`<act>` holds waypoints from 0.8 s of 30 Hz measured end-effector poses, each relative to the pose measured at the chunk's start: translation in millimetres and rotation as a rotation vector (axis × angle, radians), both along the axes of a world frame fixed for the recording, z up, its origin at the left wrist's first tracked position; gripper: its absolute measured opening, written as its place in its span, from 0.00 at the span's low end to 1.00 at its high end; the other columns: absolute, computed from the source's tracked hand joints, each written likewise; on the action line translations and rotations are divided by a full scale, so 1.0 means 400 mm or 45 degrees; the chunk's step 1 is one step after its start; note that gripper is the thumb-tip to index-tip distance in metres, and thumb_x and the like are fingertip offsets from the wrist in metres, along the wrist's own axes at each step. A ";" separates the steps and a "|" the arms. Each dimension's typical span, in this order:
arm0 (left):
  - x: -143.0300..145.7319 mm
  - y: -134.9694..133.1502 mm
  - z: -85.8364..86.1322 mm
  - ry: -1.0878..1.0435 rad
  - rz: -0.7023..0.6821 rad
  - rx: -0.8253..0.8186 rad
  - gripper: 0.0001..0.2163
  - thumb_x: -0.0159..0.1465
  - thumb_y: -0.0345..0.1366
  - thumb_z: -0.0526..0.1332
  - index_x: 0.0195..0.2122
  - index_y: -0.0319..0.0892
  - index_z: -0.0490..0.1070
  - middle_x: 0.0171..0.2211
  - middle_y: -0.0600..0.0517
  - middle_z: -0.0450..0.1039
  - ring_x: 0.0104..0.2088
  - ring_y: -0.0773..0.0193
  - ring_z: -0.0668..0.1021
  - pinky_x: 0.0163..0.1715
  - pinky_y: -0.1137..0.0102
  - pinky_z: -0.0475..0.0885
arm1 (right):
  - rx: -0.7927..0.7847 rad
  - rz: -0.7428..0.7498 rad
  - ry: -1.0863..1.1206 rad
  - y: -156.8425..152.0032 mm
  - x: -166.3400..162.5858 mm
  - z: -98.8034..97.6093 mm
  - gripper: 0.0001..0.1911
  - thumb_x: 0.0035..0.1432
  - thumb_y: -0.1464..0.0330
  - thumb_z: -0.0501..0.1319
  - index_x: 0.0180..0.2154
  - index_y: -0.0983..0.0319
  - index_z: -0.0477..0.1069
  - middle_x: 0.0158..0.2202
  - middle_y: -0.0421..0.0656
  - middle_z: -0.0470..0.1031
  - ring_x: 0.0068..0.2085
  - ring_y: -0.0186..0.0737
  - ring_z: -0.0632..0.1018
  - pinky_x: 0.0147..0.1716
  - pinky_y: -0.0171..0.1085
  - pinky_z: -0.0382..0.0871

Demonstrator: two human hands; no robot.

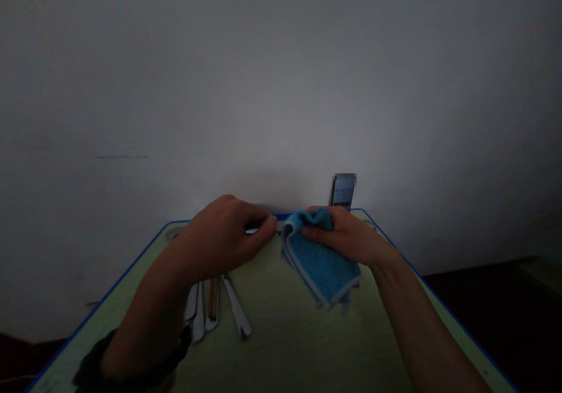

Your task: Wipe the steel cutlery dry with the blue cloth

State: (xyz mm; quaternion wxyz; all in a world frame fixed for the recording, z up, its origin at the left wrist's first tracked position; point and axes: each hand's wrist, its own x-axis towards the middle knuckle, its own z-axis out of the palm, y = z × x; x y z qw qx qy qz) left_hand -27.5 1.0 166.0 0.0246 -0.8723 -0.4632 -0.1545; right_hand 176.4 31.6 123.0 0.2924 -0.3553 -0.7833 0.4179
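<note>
**Pale grey wall point(281, 88) behind, pale green table with blue edging point(298, 340) below, bare left hand point(222, 235) and bare right hand point(351, 232) close together between**

The wall fills the upper part of the view, plain and dimly lit. The table stands with its far edge by the wall, its sides spreading toward the camera.

Above the far half of the table, the left hand is pinched closed, thumb and fingertips together. The right hand is gripping a bright blue textile cloth with pale trim point(327, 267), its thumb across the folded top while the lower corner hangs down above the tabletop. The cloth lies just beside the left fingertips.

A gathered black fabric band point(94, 364) circles the left wrist. Behind the right hand, a slim rectangular phone with a lit screen point(342, 192) leans at the far edge.

Long pale metallic utensils point(199, 317) lie under and beside the left forearm; one tilted silvery utensil point(238, 311) lies apart to their right. Among the group are thin brown strips point(213, 299).

Smallest is a thin shiny piece point(252, 230), mostly hidden, pinched in the left hand and pointing toward the cloth.
</note>
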 end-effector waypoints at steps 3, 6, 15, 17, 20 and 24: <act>0.004 -0.002 0.003 0.002 0.075 -0.011 0.19 0.62 0.40 0.48 0.21 0.38 0.71 0.12 0.57 0.61 0.15 0.72 0.62 0.18 0.75 0.52 | 0.000 -0.093 0.011 0.002 -0.004 -0.006 0.15 0.52 0.56 0.57 0.32 0.62 0.69 0.29 0.40 0.71 0.29 0.34 0.71 0.27 0.32 0.63; 0.011 0.001 0.000 -0.001 0.134 -0.021 0.19 0.62 0.40 0.48 0.21 0.38 0.72 0.13 0.56 0.62 0.16 0.71 0.63 0.18 0.75 0.52 | -0.041 -0.126 -0.051 0.009 0.001 -0.017 0.18 0.51 0.53 0.57 0.31 0.62 0.69 0.27 0.40 0.71 0.28 0.34 0.71 0.25 0.32 0.63; 0.034 0.016 -0.038 0.070 -0.115 -0.195 0.19 0.63 0.38 0.47 0.16 0.39 0.64 0.14 0.58 0.57 0.15 0.74 0.61 0.17 0.75 0.51 | -0.116 0.354 -0.366 -0.008 0.004 0.009 0.16 0.51 0.55 0.57 0.30 0.63 0.71 0.24 0.37 0.70 0.24 0.30 0.68 0.23 0.30 0.62; 0.029 0.016 -0.038 0.057 -0.161 -0.276 0.20 0.64 0.40 0.46 0.18 0.39 0.65 0.15 0.58 0.59 0.16 0.73 0.62 0.17 0.75 0.53 | -0.024 0.348 -0.414 -0.012 -0.005 0.017 0.18 0.52 0.55 0.56 0.27 0.63 0.71 0.21 0.36 0.67 0.22 0.29 0.66 0.21 0.30 0.60; 0.015 0.013 -0.034 0.017 -0.192 -0.399 0.20 0.65 0.42 0.46 0.22 0.39 0.68 0.18 0.56 0.65 0.18 0.71 0.66 0.19 0.75 0.56 | -0.012 0.303 -0.385 -0.008 -0.010 0.017 0.15 0.49 0.56 0.59 0.29 0.61 0.71 0.23 0.36 0.69 0.24 0.30 0.68 0.21 0.29 0.59; -0.001 0.012 -0.033 -0.043 -0.159 -0.430 0.18 0.62 0.48 0.50 0.26 0.40 0.69 0.22 0.55 0.68 0.22 0.69 0.69 0.21 0.75 0.58 | 0.063 -0.033 -0.357 0.005 0.003 0.004 0.21 0.40 0.54 0.65 0.35 0.60 0.70 0.31 0.39 0.72 0.30 0.35 0.71 0.25 0.31 0.61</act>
